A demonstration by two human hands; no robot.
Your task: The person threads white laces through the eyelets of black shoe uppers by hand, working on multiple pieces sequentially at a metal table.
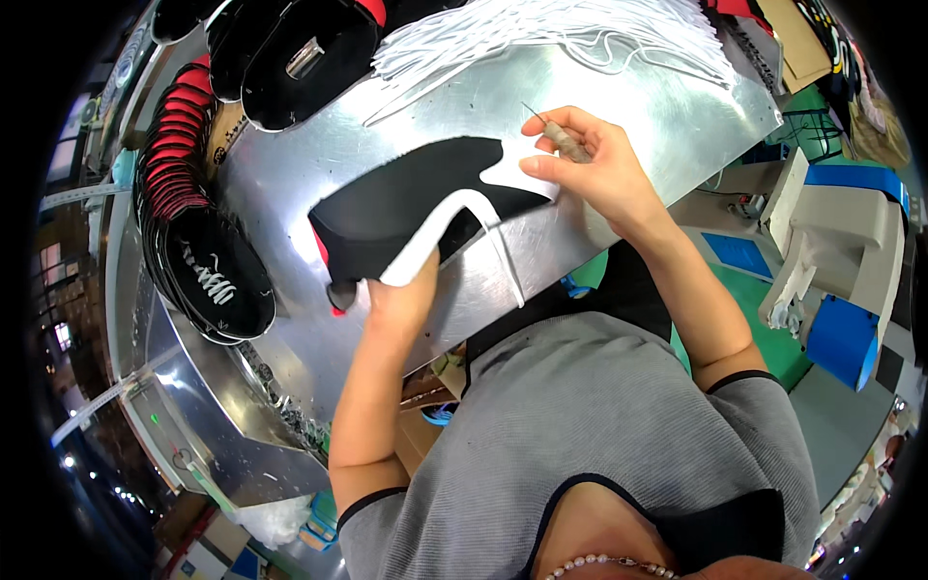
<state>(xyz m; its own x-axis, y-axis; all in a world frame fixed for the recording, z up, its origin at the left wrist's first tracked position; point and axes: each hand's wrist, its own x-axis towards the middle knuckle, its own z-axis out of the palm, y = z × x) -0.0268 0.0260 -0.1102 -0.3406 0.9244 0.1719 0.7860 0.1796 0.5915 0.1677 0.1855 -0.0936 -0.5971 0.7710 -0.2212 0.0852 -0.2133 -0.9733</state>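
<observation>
A black shoe upper (387, 203) with white at its right end and a bit of red at its left edge lies over the metal table. My left hand (401, 302) grips its near edge, the fingers mostly hidden beneath it. A white band (425, 237) rises from that hand, arches over the upper and ends in a thin tail hanging past its near edge. Just right of the upper, my right hand (614, 174) is closed round the tan handle of an awl (568, 143), whose thin point angles up and left. My right thumb is close to the white end.
Loose white shoelaces (570, 39) are heaped along the far side of the metal table (290, 358). A curved row of nested black-and-red shoe uppers (193, 261) lines the left. More black uppers (309, 68) lie far left. Right of the table stands a beige machine (841, 232) with blue parts.
</observation>
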